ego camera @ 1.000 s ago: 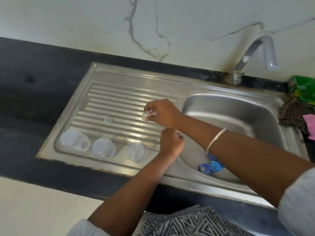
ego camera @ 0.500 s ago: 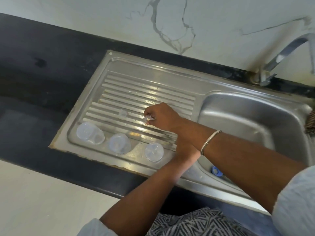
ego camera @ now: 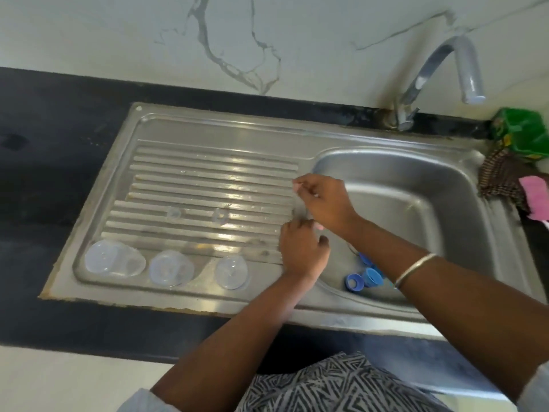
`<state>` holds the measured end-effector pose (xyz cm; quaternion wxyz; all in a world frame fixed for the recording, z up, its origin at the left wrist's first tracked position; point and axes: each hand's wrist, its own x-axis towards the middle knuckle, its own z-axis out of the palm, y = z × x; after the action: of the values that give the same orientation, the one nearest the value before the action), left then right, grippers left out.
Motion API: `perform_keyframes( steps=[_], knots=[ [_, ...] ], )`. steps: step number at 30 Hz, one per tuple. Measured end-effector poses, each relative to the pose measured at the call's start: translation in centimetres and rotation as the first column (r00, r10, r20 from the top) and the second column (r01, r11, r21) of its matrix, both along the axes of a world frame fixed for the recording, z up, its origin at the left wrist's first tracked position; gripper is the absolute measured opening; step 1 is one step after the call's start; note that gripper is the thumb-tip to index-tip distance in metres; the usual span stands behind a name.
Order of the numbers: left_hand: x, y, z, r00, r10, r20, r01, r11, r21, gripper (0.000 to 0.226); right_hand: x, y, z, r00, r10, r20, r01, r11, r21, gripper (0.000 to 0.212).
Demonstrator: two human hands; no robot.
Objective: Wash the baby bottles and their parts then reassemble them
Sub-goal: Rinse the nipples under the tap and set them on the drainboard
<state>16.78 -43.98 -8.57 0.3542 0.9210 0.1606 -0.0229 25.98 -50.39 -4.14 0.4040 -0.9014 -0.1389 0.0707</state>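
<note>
Teat blurred, between right hand fingers and left hand

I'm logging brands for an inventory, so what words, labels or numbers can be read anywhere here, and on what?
None can be read.
Green packet by the tap: yellow print, too blurred to read.
Clear bottles, blue rings and sink: no visible markings.

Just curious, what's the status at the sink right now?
Both hands, left and right, at the basin's edge, grip unclear. Three clear bottles along the drainboard. Blue rings wait in the basin.
</note>
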Motion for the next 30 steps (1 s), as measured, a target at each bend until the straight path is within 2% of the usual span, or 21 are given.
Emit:
perform_keyframes(
  steps=[2, 4, 5, 9, 12, 15, 20, 25, 28, 30],
  knots=[
    [0.2, -1.2, 0.2, 0.999, -0.051, -0.005, 0.051, 0.999, 0.02, 0.026, 0.4, -4.6, -1.0, 0.986, -0.163, -0.029, 0.161, 0.985, -0.065, 0.016],
    [0.5, -2.4, 0.2, 0.992, -0.122, -0.028, 0.124, 0.989, 0.081, 0.03, 0.7, -8.6, -2.3, 0.938, -0.318, -0.139, 0.308, 0.947, -0.091, 0.014],
    [0.7, -2.9, 0.3, 0.987, -0.145, -0.068, 0.152, 0.983, 0.106, 0.031, 0.9, -10.3, -3.1, 0.916, -0.351, -0.193, 0.33, 0.935, -0.132, 0.013],
    [2.0, -4.6, -0.2, 0.96, -0.164, -0.227, 0.199, 0.97, 0.141, 0.032, 0.9, -16.1, -6.6, 0.868, -0.303, -0.393, 0.104, 0.885, -0.453, 0.016],
    [2.3, -5.4, -0.4, 0.956, -0.183, -0.23, 0.225, 0.959, 0.171, 0.031, 0.4, -18.7, -8.6, 0.866, -0.299, -0.402, 0.032, 0.834, -0.551, 0.024],
    [2.9, -6.7, -1.0, 0.946, -0.215, -0.242, 0.258, 0.952, 0.164, 0.032, 0.8, -20.6, -10.6, 0.867, -0.304, -0.395, 0.036, 0.829, -0.558, 0.027],
    [3.8, -8.6, -2.8, 0.912, -0.208, -0.352, 0.249, 0.966, 0.074, 0.035, 3.1, -22.5, -13.0, 0.863, -0.283, -0.419, 0.059, 0.88, -0.472, 0.028],
    [4.2, -10.1, -4.0, 0.902, -0.195, -0.385, 0.239, 0.969, 0.069, 0.035, 5.4, -22.6, -15.2, 0.877, -0.143, -0.459, -0.09, 0.889, -0.449, 0.041],
    [4.3, -10.8, -4.5, 0.895, -0.182, -0.407, 0.233, 0.969, 0.079, 0.034, 6.0, -22.2, -16.0, 0.883, -0.086, -0.462, -0.177, 0.85, -0.496, 0.041],
    [4.3, -11.1, -4.8, 0.889, -0.169, -0.426, 0.225, 0.971, 0.084, 0.033, 6.1, -21.9, -16.6, 0.885, -0.093, -0.456, -0.173, 0.844, -0.508, 0.037]
  ],
)
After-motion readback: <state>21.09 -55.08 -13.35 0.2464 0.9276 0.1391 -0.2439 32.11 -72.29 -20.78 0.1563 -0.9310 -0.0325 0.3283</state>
